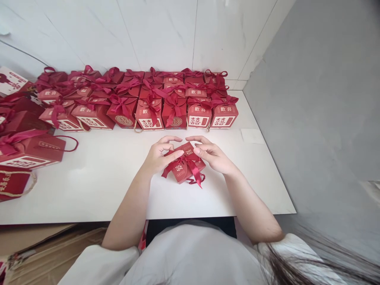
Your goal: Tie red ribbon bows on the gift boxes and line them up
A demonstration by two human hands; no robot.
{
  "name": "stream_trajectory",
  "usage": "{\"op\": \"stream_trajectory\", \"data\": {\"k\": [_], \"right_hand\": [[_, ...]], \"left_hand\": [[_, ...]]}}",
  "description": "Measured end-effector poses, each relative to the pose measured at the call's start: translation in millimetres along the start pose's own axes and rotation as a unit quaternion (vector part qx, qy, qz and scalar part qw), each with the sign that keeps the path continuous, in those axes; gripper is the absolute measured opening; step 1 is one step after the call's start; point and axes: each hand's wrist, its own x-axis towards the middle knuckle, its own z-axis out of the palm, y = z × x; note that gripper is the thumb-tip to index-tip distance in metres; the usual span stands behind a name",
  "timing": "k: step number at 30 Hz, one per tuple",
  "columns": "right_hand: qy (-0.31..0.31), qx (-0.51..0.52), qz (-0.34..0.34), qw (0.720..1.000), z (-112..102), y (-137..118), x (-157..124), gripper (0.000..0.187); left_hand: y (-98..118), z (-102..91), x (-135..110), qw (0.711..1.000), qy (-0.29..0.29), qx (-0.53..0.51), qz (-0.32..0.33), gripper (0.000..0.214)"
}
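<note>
A small red gift box [181,172] with white characters stands turned at an angle on the white table before me. A dark pink ribbon [194,169] is tied in a bow across its top, and a red cord handle [196,180] lies at its near right side. My left hand [163,154] is at the box's left, its thumb over the top by the bow and its fingers apart and curved. At the right is my right hand [210,153], with its thumb at the box's upper edge and its fingers spread. The box partly hides behind the thumbs.
Rows of red ribboned gift boxes [150,118] line the table's back along the tiled wall [160,35]. More boxes [38,150] are at the left, one with a rope handle [34,184]. A pale flat piece [252,135] lies right; cardboard [56,253] sits below left.
</note>
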Motion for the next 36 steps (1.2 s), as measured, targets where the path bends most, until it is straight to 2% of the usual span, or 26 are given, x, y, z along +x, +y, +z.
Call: {"op": "stream_trajectory", "data": {"k": [4,7,9,11,12,13,14,16,19,22,25,30,36], "right_hand": [[-0.001,-0.014,-0.020,1.000,2.3,3.1,1.7,0.036],[0.070,-0.067,-0.039,0.995,4.2,1.6,0.6,0.033],[0.154,-0.149,-0.090,0.973,8.1,-3.2,-2.7,0.022],[0.191,-0.265,-0.173,0.929,16.1,-10.4,-7.7,0.013],[0.175,-0.328,-0.219,0.902,21.5,-14.5,-10.4,0.009],[0.133,-0.388,-0.260,0.874,27.5,-18.6,-12.8,0.006],[0.081,-0.443,-0.280,0.848,33.8,-22.6,-14.9,0.009],[0.028,-0.515,-0.291,0.806,45.1,-29.5,-17.5,0.020],[0.017,-0.568,-0.264,0.780,55.1,-35.8,-17.5,0.027],[0.021,-0.589,-0.268,0.762,57.3,-35.5,-15.2,0.028],[0.028,-0.572,-0.297,0.764,56.5,-28.9,-13.0,0.027],[0.006,-0.507,-0.318,0.801,52.2,-14.9,-11.2,0.029],[-0.030,-0.452,-0.329,0.829,47.7,-9.6,-12.2,0.025]], "left_hand": [[2.7,3.9,-1.0,1.000,-0.027,0.003,0.003,0.041],[2.4,4.3,-1.6,0.998,-0.054,-0.016,-0.011,0.035],[0.8,3.3,-1.5,0.997,-0.064,-0.037,-0.020,0.033],[-1.2,2.1,-1.0,0.996,-0.070,-0.053,-0.025,0.032],[-2.1,1.6,-0.6,0.995,-0.073,-0.057,-0.026,0.032],[-2.7,1.4,-0.3,0.995,-0.076,-0.060,-0.027,0.030],[-2.8,1.3,0.1,0.994,-0.078,-0.064,-0.028,0.029],[-2.1,1.7,0.5,0.993,-0.082,-0.074,-0.034,0.028],[-0.1,2.7,0.8,0.992,-0.079,-0.085,-0.044,0.030],[-0.3,3.1,1.1,0.993,-0.074,-0.081,-0.042,0.032],[-2.2,3.1,1.3,0.994,-0.072,-0.078,-0.032,0.029],[-2.2,3.5,0.2,0.994,-0.082,-0.059,-0.031,0.021],[-2.9,4.7,-0.6,0.996,-0.073,-0.040,-0.025,0.022]]}}
